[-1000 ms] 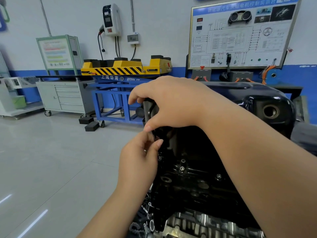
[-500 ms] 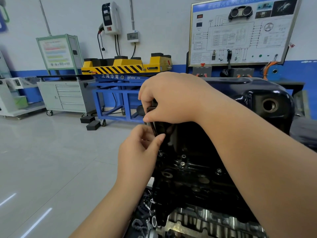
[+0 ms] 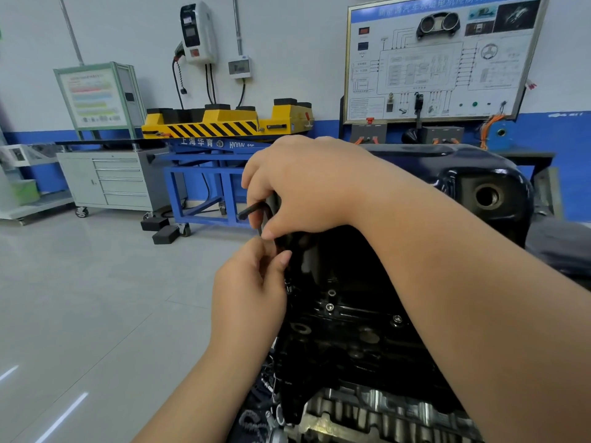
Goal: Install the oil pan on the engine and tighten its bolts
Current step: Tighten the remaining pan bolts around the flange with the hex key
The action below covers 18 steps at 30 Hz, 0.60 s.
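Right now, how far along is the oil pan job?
The oil pan sits on the engine, some bolt heads showing. The right hand holds a hex key at the pan's left edge; the left hand pinches just below. Tightening looks unfinished.

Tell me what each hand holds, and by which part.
The right hand grips a black L-shaped metal hex key at its bend. The left hand curls its fingers just below; whether it holds anything cannot be told.

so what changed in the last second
The right hand turned the black hex key it grips, so one arm of the key now sticks out to the left from under its fingers; before, it was hidden. The left hand stayed pinched at the edge of the oil pan just below; the pan did not move.
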Tool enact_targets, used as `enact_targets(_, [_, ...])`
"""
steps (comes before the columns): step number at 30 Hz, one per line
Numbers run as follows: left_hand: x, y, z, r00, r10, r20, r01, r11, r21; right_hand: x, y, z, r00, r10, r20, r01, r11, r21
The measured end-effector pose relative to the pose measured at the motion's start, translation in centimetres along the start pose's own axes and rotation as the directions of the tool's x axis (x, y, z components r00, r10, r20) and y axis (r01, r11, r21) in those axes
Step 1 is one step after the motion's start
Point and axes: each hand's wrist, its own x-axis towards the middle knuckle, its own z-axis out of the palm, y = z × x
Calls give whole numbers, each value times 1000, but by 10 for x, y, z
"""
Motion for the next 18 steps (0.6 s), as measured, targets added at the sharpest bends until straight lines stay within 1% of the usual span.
enact_targets(5, [-2,1,1,999,50,18,-51,995,85,1,0,0,1000,22,-13,-23,999,-43])
enact_targets(8, [-3,0,1,1000,4,4,-4,1000,23,4,1,1,999,25,-22,-27,996,-88])
enact_targets(12, [-3,2,0,999,-45,-28,43,996,-81,3,1,1,999,28,-36,-31,995,-95])
enact_targets(18, [0,0,-2,998,-12,-55,10,1000,-25,3,0,3,998,42,-47,-46,996,-73])
